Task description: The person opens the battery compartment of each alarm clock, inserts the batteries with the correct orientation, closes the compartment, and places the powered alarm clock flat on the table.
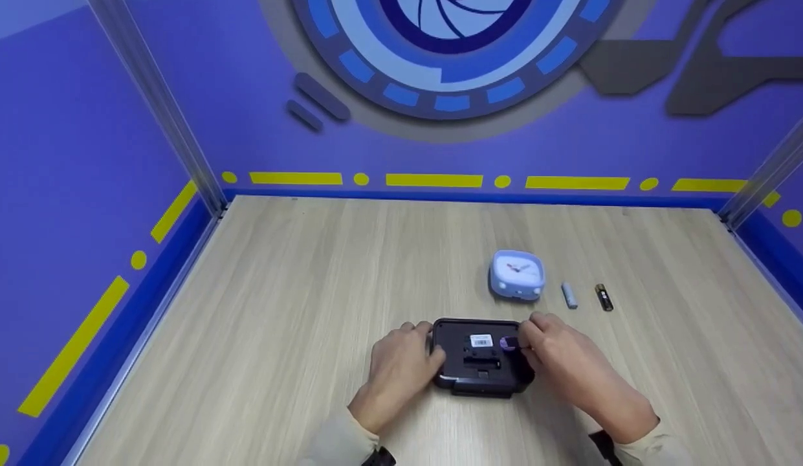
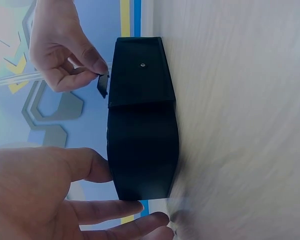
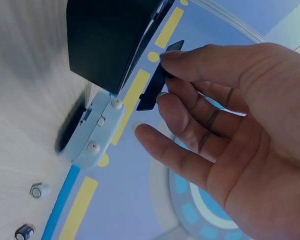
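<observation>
A black box-shaped device [image 1: 450, 343] lies on the table with its back up, showing a white barcode label [image 1: 481, 341] and a recessed battery slot [image 1: 482, 363]. My left hand [image 1: 401, 359] grips its left side, thumb at the upper edge and fingers along the side wall. Above the device's right side, my right hand [image 1: 563, 353] pinches a small black battery cover [image 3: 154, 90] between thumb and fingers. In the left wrist view the cover [image 2: 103, 86] hangs close beside the device's back. A purple round spot [image 1: 505, 343] shows partly behind the cover in the head view.
Beyond the device stands a small light-blue alarm clock [image 1: 517, 275]. To its right lie a pale blue battery [image 1: 569, 295] and a black-and-gold battery [image 1: 604, 298]. Blue-purple panels [image 1: 427, 155] enclose the wooden table [image 1: 297, 272] at the back and sides.
</observation>
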